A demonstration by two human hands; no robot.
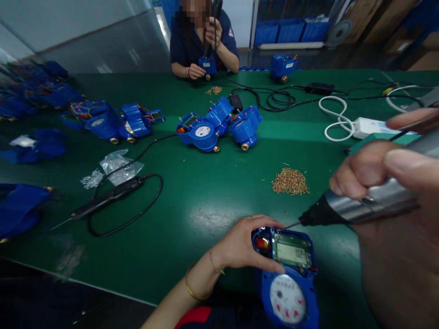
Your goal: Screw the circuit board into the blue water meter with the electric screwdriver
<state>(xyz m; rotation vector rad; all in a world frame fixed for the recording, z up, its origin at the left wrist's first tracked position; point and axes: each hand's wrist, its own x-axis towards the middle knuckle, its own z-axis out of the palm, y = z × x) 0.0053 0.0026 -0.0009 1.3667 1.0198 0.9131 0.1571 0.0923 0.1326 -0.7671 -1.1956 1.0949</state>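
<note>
**Two hands working a power screwdriver on a blue water meter at a green table**

A glossy blue plastic water meter [287, 274] sits at the near edge of the table, at about 6 o'clock in the view. It has a rectangular grey display window on top and a round white dial below. The table [206, 201] is covered in smooth, slightly shiny green matting.

At 12 o'clock from the meter lies a small heap of brass-coloured screws [290, 181]. Farther back in the middle is a cluster of blue meters [219, 128], with more at 10 o'clock. A black corded tool [103, 201] lies at 9 o'clock beside a crumpled clear plastic bag [120, 165]. A white cable and adapter [363, 127] lie at 2 o'clock, with black cables behind. At the far edge a co-worker [202, 41] in a dark shirt holds another blue meter. Nothing blocks the view of the near meter except the fingers on it.

The left hand [240, 246] is curled around the meter's top left corner, thumb and fingers pressing its upper housing. The right hand [384, 178], large and blurred at 3 o'clock, is closed around a silver, cylindrical power screwdriver [346, 208]; its thin bit touches the meter's top edge.
</note>
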